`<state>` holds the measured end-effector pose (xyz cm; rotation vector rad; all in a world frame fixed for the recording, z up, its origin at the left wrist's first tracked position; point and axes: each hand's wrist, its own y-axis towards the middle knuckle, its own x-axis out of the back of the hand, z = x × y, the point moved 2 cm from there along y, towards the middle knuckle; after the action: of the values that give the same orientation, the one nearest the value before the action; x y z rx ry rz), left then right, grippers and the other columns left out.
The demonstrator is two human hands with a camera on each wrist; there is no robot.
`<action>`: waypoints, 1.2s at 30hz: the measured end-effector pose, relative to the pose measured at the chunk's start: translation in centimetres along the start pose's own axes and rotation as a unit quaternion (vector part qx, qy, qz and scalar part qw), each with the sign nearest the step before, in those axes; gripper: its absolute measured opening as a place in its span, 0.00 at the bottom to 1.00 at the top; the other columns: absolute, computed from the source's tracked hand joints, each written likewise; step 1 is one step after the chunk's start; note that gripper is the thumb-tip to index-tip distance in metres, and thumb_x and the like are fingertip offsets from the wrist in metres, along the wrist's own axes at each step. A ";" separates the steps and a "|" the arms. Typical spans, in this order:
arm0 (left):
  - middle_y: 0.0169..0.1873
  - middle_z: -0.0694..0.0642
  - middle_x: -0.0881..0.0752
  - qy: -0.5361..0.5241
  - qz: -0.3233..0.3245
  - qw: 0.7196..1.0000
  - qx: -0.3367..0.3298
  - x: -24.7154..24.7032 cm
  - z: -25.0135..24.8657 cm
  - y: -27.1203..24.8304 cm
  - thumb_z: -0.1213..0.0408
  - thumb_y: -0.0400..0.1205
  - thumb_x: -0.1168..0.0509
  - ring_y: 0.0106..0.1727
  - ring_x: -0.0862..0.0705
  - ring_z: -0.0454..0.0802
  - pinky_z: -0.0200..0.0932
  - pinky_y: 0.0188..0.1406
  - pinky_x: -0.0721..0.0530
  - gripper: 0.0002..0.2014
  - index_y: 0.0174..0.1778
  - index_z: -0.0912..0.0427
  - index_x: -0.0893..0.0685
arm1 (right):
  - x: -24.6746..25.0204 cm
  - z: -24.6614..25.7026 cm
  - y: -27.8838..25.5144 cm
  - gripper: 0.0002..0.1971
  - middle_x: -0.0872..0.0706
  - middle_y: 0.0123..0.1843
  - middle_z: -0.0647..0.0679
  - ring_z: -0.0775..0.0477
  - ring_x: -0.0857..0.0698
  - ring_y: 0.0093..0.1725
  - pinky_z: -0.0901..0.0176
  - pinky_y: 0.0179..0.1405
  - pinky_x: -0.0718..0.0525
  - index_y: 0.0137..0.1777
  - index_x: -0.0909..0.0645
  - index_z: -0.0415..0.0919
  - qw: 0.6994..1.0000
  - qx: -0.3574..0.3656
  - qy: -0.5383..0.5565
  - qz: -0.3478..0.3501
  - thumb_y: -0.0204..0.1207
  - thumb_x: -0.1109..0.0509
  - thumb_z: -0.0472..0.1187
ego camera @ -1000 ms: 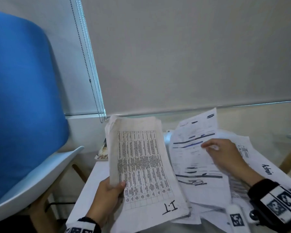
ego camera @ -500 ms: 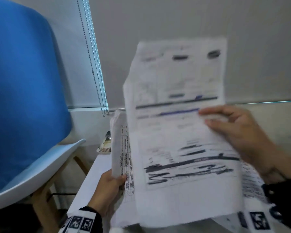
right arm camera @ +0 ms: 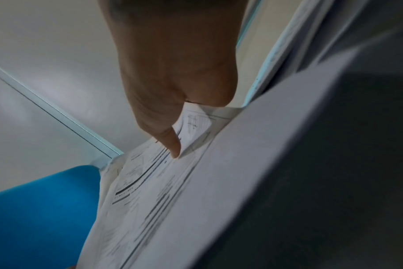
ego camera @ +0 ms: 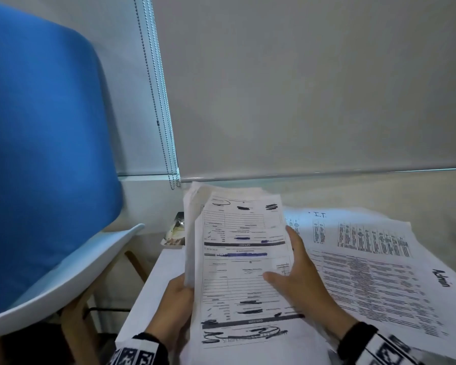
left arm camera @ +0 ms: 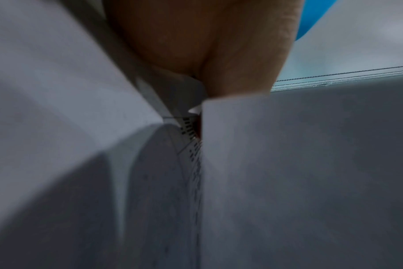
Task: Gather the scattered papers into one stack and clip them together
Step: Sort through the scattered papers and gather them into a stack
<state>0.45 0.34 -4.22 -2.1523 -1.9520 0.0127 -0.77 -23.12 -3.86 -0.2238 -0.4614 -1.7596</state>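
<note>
Landed now, the form sheet (ego camera: pixel 244 262) tops my stack; left hand (ego camera: pixel 174 309) grips its edge while right hand (ego camera: pixel 298 275) pinches the sheet square.

Window: covered by a lowered grey roller blind (ego camera: pixel 300 88), its bead chain (ego camera: pixel 157 101) hung at the left edge.
Chair: a blue-backed chair (ego camera: pixel 37 127) is seen left, on wooden legs.
Surface: a white surface (ego camera: pixel 153 285) is set below the blind.

- The left hand (ego camera: pixel 173 309) is bare; a black wrist strap bears black-and-white square markers.
- The right hand (ego camera: pixel 300 280) is bare, with a black cuff and similar blurred markers.
</note>
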 end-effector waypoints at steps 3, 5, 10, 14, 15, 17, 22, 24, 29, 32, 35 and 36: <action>0.41 0.58 0.06 0.002 -0.010 1.000 0.003 0.1 0.0 -0.1 0.63 0.83 0.38 0.45 0.08 0.59 0.61 0.52 0.11 0.11 0.46 0.59 0.09 | -0.3 -1.3 0.7 0.56 0.32 0.79 0.55 0.47 0.28 0.77 0.42 0.72 0.21 0.82 0.51 0.67 0.996 -0.058 0.051 -0.039 0.64 0.16 0.39; 0.42 0.59 0.06 -0.003 -0.012 1.000 0.003 0.2 0.0 -0.1 0.61 0.83 0.38 0.47 0.09 0.60 0.62 0.53 0.12 0.12 0.45 0.58 0.09 | -0.2 -2.1 1.2 0.48 0.22 0.73 0.53 0.45 0.19 0.70 0.41 0.66 0.16 0.79 0.39 0.59 0.986 -0.107 0.127 -0.009 0.63 0.15 0.38; 0.48 0.67 0.09 -0.108 -0.021 0.994 0.012 0.2 0.1 0.2 0.55 0.84 0.43 0.50 0.12 0.67 0.60 0.53 0.14 0.18 0.50 0.61 0.10 | -0.2 -1.8 1.1 0.18 0.05 0.50 0.46 0.44 0.07 0.51 0.42 0.59 0.11 0.59 0.13 0.40 0.974 -0.114 0.189 0.042 0.69 0.19 0.32; 0.48 0.60 0.07 -0.170 -0.014 0.985 -0.019 -0.3 0.4 0.3 0.54 0.83 0.38 0.49 0.10 0.59 0.54 0.49 0.14 0.15 0.58 0.58 0.14 | -0.6 -1.3 0.9 0.16 0.06 0.50 0.50 0.49 0.07 0.50 0.47 0.56 0.10 0.59 0.13 0.45 0.980 -0.090 0.180 0.011 0.71 0.21 0.35; 0.46 0.59 0.07 -0.141 -0.022 0.990 -0.019 -0.4 0.7 0.4 0.59 0.82 0.35 0.46 0.10 0.58 0.52 0.45 0.13 0.13 0.59 0.60 0.16 | -0.7 -1.2 0.8 0.16 0.06 0.51 0.51 0.50 0.07 0.51 0.47 0.57 0.11 0.59 0.13 0.46 0.980 -0.089 0.178 0.021 0.72 0.21 0.36; 0.44 0.58 0.08 -0.092 -0.043 0.995 -0.005 -0.6 1.2 0.4 0.66 0.82 0.34 0.46 0.11 0.59 0.55 0.46 0.12 0.12 0.61 0.60 0.18 | -0.2 -1.5 0.8 0.15 0.07 0.53 0.52 0.50 0.08 0.53 0.48 0.59 0.11 0.59 0.14 0.49 0.980 -0.093 0.170 0.051 0.73 0.22 0.41; 0.51 0.61 0.09 -0.068 -0.030 0.997 0.007 -0.3 1.8 0.6 0.67 0.82 0.35 0.53 0.12 0.65 0.67 0.56 0.15 0.11 0.61 0.57 0.18 | 7.0 -3.9 2.4 0.19 0.18 0.57 0.50 0.52 0.16 0.50 0.62 0.43 0.18 0.61 0.21 0.52 0.994 -0.094 -0.056 0.000 0.72 0.23 0.53; 0.49 0.61 0.10 -0.066 -0.041 0.997 0.003 -0.4 1.9 0.9 0.67 0.82 0.35 0.51 0.12 0.64 0.61 0.49 0.12 0.10 0.59 0.59 0.19 | 11.3 -5.1 3.1 0.28 0.20 0.63 0.51 0.52 0.19 0.57 0.60 0.49 0.21 0.66 0.23 0.52 0.979 -0.106 -0.172 0.021 0.68 0.20 0.57; 0.45 0.59 0.12 -0.049 -0.042 0.998 -0.023 -0.6 1.6 1.1 0.68 0.81 0.34 0.45 0.14 0.57 0.46 0.39 0.16 0.14 0.63 0.61 0.21 | 15.8 -6.7 5.1 0.65 0.33 0.83 0.47 0.41 0.32 0.79 0.38 0.77 0.33 0.81 0.40 0.57 0.893 -0.140 -0.409 0.124 0.41 0.20 0.74; 0.45 0.59 0.09 -0.058 -0.026 0.997 -0.033 -0.4 1.2 1.0 0.71 0.80 0.33 0.45 0.12 0.56 0.42 0.35 0.17 0.12 0.59 0.61 0.18 | 15.9 -7.6 6.2 0.63 0.38 0.86 0.48 0.40 0.37 0.83 0.37 0.81 0.41 0.84 0.45 0.58 0.878 -0.160 -0.425 0.151 0.49 0.18 0.69; 0.42 0.54 0.08 -0.037 -0.021 0.998 -0.050 -0.1 1.2 1.0 0.70 0.79 0.31 0.45 0.11 0.50 0.37 0.34 0.18 0.12 0.59 0.62 0.15 | 15.8 -8.6 7.1 0.53 0.26 0.77 0.54 0.46 0.24 0.71 0.43 0.75 0.29 0.75 0.33 0.57 0.893 -0.167 -0.398 0.129 0.48 0.19 0.72; 0.42 0.54 0.07 -0.037 -0.018 0.998 -0.053 0.1 1.3 1.2 0.69 0.79 0.30 0.46 0.10 0.51 0.39 0.38 0.16 0.12 0.58 0.62 0.15 | 15.7 -9.0 7.4 0.44 0.21 0.70 0.56 0.50 0.20 0.63 0.48 0.67 0.22 0.68 0.28 0.55 0.901 -0.162 -0.383 0.124 0.52 0.19 0.70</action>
<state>1.40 0.56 -5.65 -2.2135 -2.0761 -0.0186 3.47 -42.19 -4.45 -1.1899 -0.6572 -1.4345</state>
